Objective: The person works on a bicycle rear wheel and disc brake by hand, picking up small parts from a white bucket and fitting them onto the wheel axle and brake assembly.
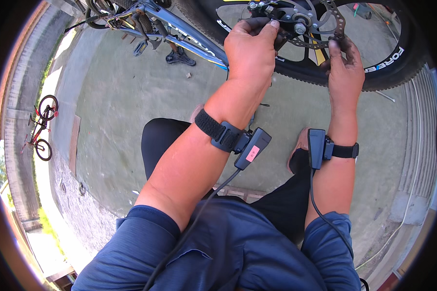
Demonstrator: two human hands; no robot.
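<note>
At the top of the head view is a bicycle wheel with a black tire [405, 53] and a perforated metal brake disc [320, 13] around its hub [300, 28]. My left hand [251, 47] has thumb and fingers closed beside the hub and a dark brake fitting [258, 8]; what they hold is hidden. My right hand [344, 68] grips the lower right rim of the brake disc, thumb raised against it and fingers curled behind. Both forearms wear black straps with small devices and cables.
The blue bicycle frame [179, 34], with pedals and chain parts, extends to the upper left. A red and black bicycle [41, 127] stands at the far left by a concrete wall [14, 116]. Grey concrete ground [102, 126] lies below; a ribbed edge [415, 145] runs along the right.
</note>
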